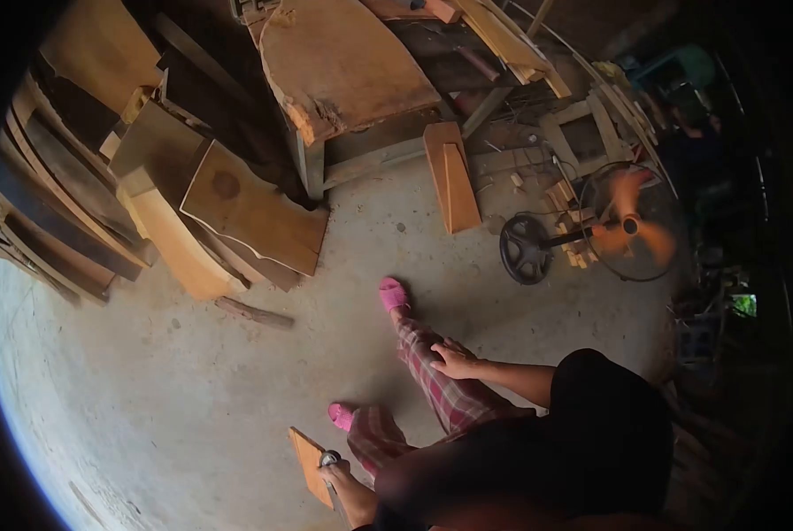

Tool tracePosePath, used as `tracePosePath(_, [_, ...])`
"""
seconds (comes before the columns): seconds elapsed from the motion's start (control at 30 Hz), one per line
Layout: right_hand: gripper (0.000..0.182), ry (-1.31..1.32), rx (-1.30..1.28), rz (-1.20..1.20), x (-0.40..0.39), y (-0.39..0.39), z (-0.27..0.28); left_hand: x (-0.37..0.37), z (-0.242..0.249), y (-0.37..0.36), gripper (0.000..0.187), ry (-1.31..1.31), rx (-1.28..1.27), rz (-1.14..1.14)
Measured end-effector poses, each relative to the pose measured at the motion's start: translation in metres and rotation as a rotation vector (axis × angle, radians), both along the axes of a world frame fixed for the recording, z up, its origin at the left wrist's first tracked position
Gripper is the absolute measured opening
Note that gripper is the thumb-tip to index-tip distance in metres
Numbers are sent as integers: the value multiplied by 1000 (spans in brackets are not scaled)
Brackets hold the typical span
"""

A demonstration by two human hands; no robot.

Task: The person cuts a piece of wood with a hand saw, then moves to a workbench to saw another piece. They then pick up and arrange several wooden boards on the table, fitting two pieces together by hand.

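Observation:
My left hand [350, 494], low in the view, is closed on a small flat wooden board [308, 466] held with its edge up. Against the board, at the fingers, sits a small round dark object with a pale face [329, 458]; its kind I cannot make out. My right hand [456, 359] lies on the plaid trouser leg [436, 380] near the knee, fingers stretched out and holding nothing. Pink slippers [394, 294] are on my feet, one set ahead of the other on the concrete floor.
A large wooden slab [348, 75] rests on a wooden frame ahead. Several boards [255, 203] lean at the left, with a loose strip [255, 312] on the floor. A wedge-shaped plank [451, 177] leans against the frame. To the right stands an orange-bladed fan [629, 226] on a round base.

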State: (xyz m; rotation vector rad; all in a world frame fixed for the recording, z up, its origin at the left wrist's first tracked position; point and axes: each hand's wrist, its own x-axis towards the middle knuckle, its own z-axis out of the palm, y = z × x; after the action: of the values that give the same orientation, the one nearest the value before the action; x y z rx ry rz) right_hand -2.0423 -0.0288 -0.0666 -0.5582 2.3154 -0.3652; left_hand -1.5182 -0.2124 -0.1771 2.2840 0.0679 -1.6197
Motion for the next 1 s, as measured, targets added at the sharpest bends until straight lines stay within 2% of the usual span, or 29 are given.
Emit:
tracePosePath(0.03, [50,18,-43,-46,26,-6,-11,31,-26,-3,37,-37,-13,17])
tracePosePath(0.07, [60,-79,106,-8,48,-3,-16,60,-52,3,37,-78,-16,51])
tracePosePath(0.13, [67,-95,280,100,96,-21,-8,104,-94,21,38,-181,-3,151])
tracePosePath(0.2, [72,-172,331,262,131,-21,-25,135,-149,23,38,-292,11,286])
tracePosePath(0.27, [73,-272,338,340,151,-22,-42,170,-212,-5,40,-422,33,407])
tracePosePath(0.3, [74,-222,287,369,158,-26,-49,189,-250,-33,40,-486,42,455])
tracePosePath(0.33, [75,-176,233,395,164,-28,-55,212,-262,-29,40,-502,82,482])
tracePosePath(0.4, [76,-188,208,459,162,-39,-61,235,-271,-26,55,-579,-98,704])
tracePosePath(0.47, [77,-192,184,510,169,-52,-67,249,-287,-19,59,-689,-92,727])
tracePosePath(0.57, [79,-121,138,615,179,-74,-79,320,-349,28,65,-606,79,660])
tracePosePath(0.63, [80,-114,167,625,180,-81,-83,358,-389,67,83,-332,195,530])
tracePosePath(0.67, [80,-113,174,608,182,-83,-86,369,-409,88,83,-323,215,543])
tracePosePath(0.77, [81,-76,177,627,184,-85,-90,338,-410,125,85,-381,367,665])
tracePosePath(0.87, [81,-65,191,674,184,-88,-89,298,-416,176,81,-531,292,1258])
tracePosePath(1.0, [79,-122,176,709,196,-89,-80,264,-381,240,76,-771,104,1998])
